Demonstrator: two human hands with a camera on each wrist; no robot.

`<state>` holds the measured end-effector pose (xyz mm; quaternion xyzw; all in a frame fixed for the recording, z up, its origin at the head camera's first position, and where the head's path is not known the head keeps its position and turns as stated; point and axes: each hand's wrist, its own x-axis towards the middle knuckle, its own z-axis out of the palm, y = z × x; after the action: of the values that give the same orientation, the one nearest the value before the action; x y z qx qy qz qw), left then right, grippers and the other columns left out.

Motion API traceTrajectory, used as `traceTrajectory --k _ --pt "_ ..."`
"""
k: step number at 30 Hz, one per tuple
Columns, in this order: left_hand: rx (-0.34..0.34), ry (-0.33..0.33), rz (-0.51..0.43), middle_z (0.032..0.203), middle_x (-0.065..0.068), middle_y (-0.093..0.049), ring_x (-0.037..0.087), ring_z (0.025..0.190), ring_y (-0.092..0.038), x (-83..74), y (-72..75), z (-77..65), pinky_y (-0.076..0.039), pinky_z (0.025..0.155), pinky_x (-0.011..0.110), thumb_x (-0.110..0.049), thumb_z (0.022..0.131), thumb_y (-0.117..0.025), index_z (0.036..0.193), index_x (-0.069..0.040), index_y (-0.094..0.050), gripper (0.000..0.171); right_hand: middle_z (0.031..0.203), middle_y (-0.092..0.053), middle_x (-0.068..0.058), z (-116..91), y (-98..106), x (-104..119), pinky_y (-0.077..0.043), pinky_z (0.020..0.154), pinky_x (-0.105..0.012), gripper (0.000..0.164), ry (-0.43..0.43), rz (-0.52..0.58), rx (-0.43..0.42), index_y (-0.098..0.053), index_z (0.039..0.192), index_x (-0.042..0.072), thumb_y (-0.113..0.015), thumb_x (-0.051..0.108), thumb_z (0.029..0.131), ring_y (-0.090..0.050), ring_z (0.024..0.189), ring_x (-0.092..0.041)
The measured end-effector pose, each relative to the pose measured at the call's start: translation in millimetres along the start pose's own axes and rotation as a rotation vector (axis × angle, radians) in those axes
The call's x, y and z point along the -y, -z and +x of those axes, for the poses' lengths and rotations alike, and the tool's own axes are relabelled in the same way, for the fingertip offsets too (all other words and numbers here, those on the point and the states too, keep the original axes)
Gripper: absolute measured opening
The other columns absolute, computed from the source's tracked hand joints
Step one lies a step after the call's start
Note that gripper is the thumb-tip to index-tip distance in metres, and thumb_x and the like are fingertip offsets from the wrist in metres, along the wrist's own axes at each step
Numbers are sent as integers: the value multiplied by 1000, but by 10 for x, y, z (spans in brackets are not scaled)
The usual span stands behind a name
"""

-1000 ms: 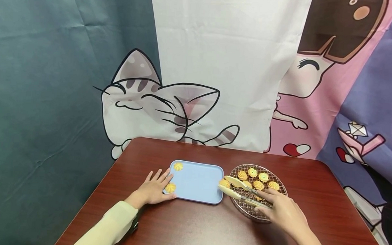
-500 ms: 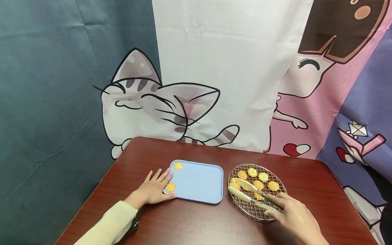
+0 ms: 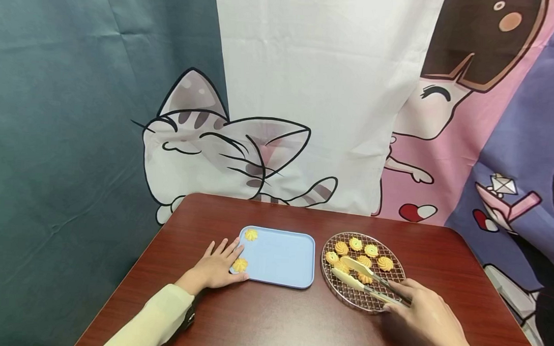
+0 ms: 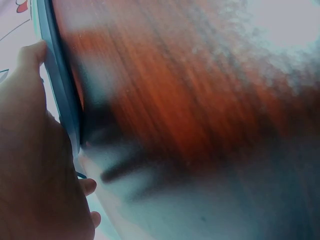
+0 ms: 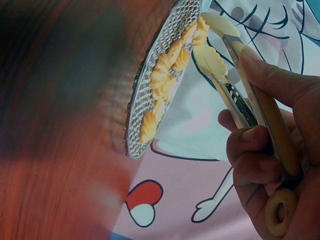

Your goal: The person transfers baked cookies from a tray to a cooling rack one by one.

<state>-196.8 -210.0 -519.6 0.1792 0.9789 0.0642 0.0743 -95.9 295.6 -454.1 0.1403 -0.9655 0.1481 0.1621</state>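
Note:
My right hand (image 3: 430, 313) holds a pair of tongs (image 3: 369, 283) with cream tips and metal arms. In the right wrist view, the thumb lies along one arm of the tongs (image 5: 262, 110) and curled fingers hold the other. The tips stand apart over the left part of a round wire rack (image 3: 394, 291), where several piped cookies (image 3: 385, 263) lie. One cookie (image 3: 331, 257) sits near the rack's left rim. My left hand (image 3: 216, 267) rests with spread fingers at the left edge of a light blue tray (image 3: 278, 257), beside two yellow cookies (image 3: 240, 265) on it.
Everything stands on a dark red-brown wooden table (image 3: 272, 315). A printed curtain (image 3: 299, 67) hangs behind its far edge. A narrow strip of table lies between the tray and the rack.
The tongs have carried a cookie rightward from beside the tray onto the rack's left side and let it go. My right hand has moved right and nearer. The left hand has stayed still.

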Motion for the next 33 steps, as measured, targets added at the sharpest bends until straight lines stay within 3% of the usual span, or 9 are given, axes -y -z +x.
traceTrajectory --k 7,14,33 --pt "-18 2 -2 170 -1 -16 36 155 -17 31 -46 12 -7 120 63 -86 87 -39 162 -23 -28 99 100 -68 7 -51 -7 -69 -50 62 -40 46 -33 8 30 -79 111 16 -92 29 69 -63 79 -16" --pt "0 5 8 170 2 -18 38 154 -16 0 -3 -7 -7 120 63 -80 90 -44 161 -20 -30 95 105 -70 3 -56 -25 -123 -52 64 -45 48 -62 21 68 -79 111 14 -92 34 70 -68 85 -24" --pt "2 -2 -20 169 6 -20 41 153 -17 -15 25 -2 -7 119 65 -77 91 -46 161 -15 -31 94 103 -69 3 -42 -24 -156 -50 65 -42 51 -91 35 118 -79 111 13 -92 39 69 -64 83 -19"
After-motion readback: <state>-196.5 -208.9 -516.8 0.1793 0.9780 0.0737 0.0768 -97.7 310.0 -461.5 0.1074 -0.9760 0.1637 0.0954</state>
